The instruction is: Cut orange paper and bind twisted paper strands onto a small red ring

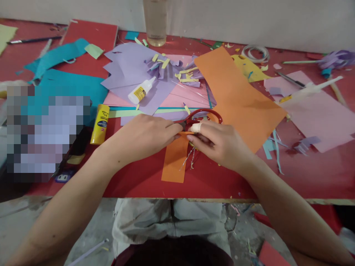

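An orange paper strip (174,162) hangs toward the table's front edge, its upper end folded over between my two hands. My left hand (155,131) pinches the fold from the left. On the other side, my right hand (219,142) grips the same fold between thumb and fingers, with a pale wrap around one finger. Just beyond the hands lie red-handled scissors (213,112), partly hidden by the fingers. Thin silvery strands (191,157) show below my right hand.
A yellow glue stick (100,124) stands left of my hands. A white glue bottle (141,90) lies on purple paper (124,66). Large orange paper (235,96) spreads to the right. A bottle of pale liquid (156,22) is by the wall. Paper scraps litter the red table (133,181).
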Demonstrator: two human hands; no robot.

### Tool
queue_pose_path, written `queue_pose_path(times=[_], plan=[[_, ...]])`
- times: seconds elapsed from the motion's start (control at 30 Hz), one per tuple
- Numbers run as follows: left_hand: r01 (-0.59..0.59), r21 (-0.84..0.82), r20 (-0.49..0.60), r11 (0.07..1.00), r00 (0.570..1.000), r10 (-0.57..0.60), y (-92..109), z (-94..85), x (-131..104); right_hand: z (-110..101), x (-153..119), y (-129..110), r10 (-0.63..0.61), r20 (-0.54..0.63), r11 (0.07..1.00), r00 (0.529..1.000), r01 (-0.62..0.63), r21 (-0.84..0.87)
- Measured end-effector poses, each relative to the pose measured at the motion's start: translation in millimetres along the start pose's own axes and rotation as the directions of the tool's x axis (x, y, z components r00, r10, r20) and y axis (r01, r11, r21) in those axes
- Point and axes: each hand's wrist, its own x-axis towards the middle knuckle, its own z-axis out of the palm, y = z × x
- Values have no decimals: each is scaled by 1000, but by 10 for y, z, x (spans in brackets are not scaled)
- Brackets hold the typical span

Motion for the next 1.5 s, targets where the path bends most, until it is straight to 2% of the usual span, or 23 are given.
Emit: queue_pose_path(times=[0.2,0.43,0.7,1.5], plan=[[18,-3,26,1000,1000,-18,3,3,1,-4,0,-4,2,3,1000,1000,-2,14],[7,-14,4,1000,1000,-7,13,-20,-3,-8,3,-8,19,21,1000,1000,-19,-2],[45,-29,71,999,997,-43,14,-50,7,-12,8,-11,39,41,999,998,-39,-3],[54,-22,94,998,994,-52,30,-58,8,-11,15,-5,52,59,999,997,-52,-6]])
